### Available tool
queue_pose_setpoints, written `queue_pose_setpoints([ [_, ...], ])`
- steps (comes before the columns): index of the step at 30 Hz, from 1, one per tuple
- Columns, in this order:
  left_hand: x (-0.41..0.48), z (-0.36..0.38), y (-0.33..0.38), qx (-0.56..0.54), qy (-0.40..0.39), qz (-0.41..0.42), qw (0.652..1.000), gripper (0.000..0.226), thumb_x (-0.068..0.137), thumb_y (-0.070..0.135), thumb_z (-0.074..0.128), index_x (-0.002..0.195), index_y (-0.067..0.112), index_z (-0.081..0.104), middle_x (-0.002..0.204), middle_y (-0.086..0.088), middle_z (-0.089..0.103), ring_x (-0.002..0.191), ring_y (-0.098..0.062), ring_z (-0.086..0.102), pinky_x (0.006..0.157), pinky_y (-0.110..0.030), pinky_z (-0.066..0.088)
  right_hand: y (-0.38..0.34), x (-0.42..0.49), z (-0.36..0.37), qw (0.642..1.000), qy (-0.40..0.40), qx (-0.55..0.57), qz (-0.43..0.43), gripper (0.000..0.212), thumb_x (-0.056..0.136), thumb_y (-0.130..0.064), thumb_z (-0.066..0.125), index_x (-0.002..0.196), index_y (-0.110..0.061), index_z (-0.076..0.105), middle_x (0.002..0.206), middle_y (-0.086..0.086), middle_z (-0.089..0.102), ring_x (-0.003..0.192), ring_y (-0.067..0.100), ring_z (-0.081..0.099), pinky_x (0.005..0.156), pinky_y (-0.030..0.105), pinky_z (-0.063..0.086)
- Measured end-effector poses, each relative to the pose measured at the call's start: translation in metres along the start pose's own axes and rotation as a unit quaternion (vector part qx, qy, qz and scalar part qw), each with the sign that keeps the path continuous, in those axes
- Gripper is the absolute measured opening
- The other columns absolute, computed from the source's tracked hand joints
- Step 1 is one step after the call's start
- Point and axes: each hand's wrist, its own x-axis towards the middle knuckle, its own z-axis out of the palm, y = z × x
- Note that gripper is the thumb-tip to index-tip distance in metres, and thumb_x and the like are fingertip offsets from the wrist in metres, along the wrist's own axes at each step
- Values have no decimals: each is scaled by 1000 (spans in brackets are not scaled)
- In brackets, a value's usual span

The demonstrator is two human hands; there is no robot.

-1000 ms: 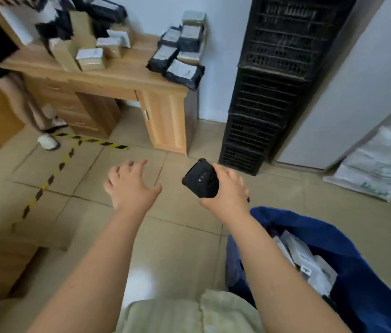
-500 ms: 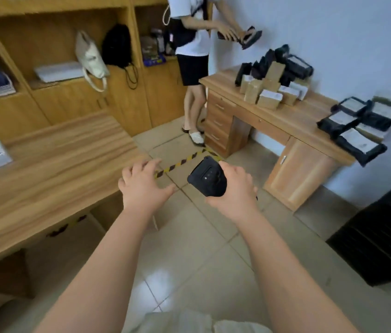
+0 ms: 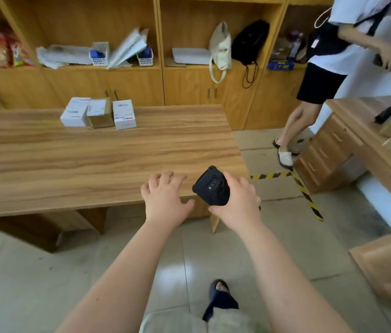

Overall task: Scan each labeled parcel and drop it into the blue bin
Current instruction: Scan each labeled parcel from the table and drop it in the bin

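My right hand (image 3: 237,200) grips a black handheld scanner (image 3: 211,187) over the near right corner of a long wooden table (image 3: 93,164). Beside it my left hand (image 3: 164,195) hovers with fingers spread and nothing in it. Three labeled parcels stand together at the table's far side: a white box (image 3: 74,114), a brown box (image 3: 100,112) and another white box (image 3: 124,114). The blue bin is out of view.
A person (image 3: 333,56) stands at the right beside a wooden desk (image 3: 348,145) carrying more parcels. Yellow-black tape (image 3: 305,193) runs across the tiled floor. Shelving (image 3: 160,75) with bags and papers lines the back wall. My sandalled foot (image 3: 218,292) is below.
My view has swung left, from the blue bin and black crates past the desk to the long table. Both hands keep their pose, the scanner still in my right hand.
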Motion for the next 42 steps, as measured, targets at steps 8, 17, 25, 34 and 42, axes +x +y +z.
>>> queue_pose_setpoints([
  [8,67,-14,-62,-2,50,-149,988,72,78,52,67,144,41,40,153,6,37,141,-28,23,114,-48,21,-55,101,30,994,-52,8,-96,89,73,-35,79,148,-36,32,127,-3,46,124,26,43,99,43,37],
  [17,187,-53,-109,-45,128,-284,949,72,80,52,64,146,40,38,150,2,40,137,-29,32,111,-48,26,-121,241,35,980,-85,33,-177,94,74,-35,79,153,-33,29,133,-5,44,129,24,39,103,42,36],
  [25,252,-49,-160,-33,129,-341,931,73,78,56,66,145,41,39,150,2,39,136,-29,31,111,-47,26,-184,325,81,969,-113,3,-219,92,74,-35,78,152,-32,30,134,-4,44,128,25,39,103,41,36],
  [34,341,-47,-265,-36,48,-324,944,76,78,59,65,146,43,36,151,7,39,135,-27,33,108,-46,27,-263,390,163,981,-109,11,-160,92,73,-34,78,152,-33,31,132,-2,46,125,26,41,101,39,34],
  [42,450,-44,-351,-41,-47,-295,953,93,75,63,66,153,36,25,153,-1,33,138,-33,29,108,-51,29,-321,438,227,997,-38,57,-41,89,69,-31,82,147,-31,39,131,0,48,125,27,41,94,38,32],
])
